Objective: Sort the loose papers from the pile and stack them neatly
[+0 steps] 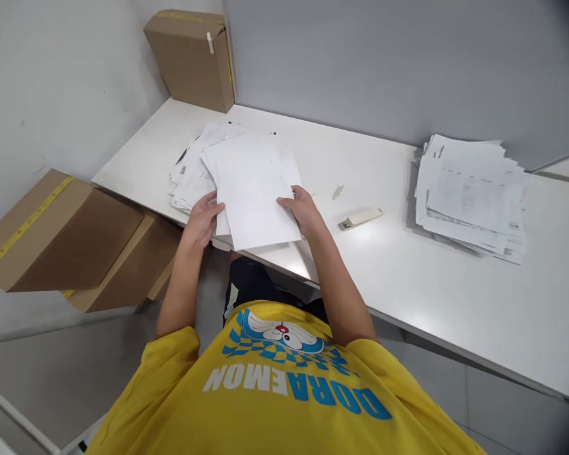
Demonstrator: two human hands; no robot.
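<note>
Between my two hands are white paper sheets (256, 196), tilted above the table's front edge with their blank side up. My left hand (205, 218) grips the left edge, thumb on top. At the right edge my right hand (302, 208) pinches the sheets, thumb also on top; its other fingers are partly hidden underneath. Behind and to the left lies a loose pile of printed papers (192, 167), partly covered by the held sheets. A cream-coloured stapler (361, 218) rests on the table to the right of my right hand.
A tall, uneven stack of printed papers (471, 196) sits on the white table (455, 297) at the right. One cardboard box (189, 60) stands at the back left corner. More taped boxes (61, 234) are left of the table. A grey partition (384, 69) runs behind.
</note>
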